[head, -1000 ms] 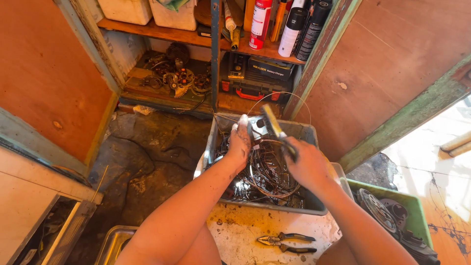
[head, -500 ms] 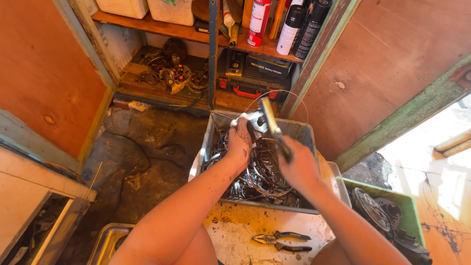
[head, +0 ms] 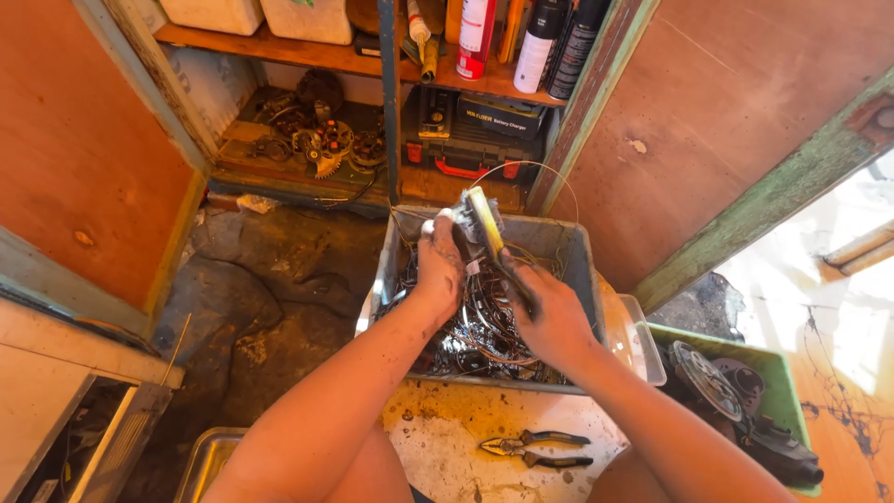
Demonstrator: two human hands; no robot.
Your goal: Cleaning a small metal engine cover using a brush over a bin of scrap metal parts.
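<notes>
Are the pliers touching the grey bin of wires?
Apart. The head view shows the pliers lying on the stained surface below the grey bin, with bare surface between them.

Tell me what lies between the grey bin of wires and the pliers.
In the head view, only a bare strip of the stained yellowish surface separates the grey bin from the pliers; the person's forearms pass above it.

Yellow-handled brush [head: 486,224] tilted over wire-filled grey bin [head: 579,270].
</notes>
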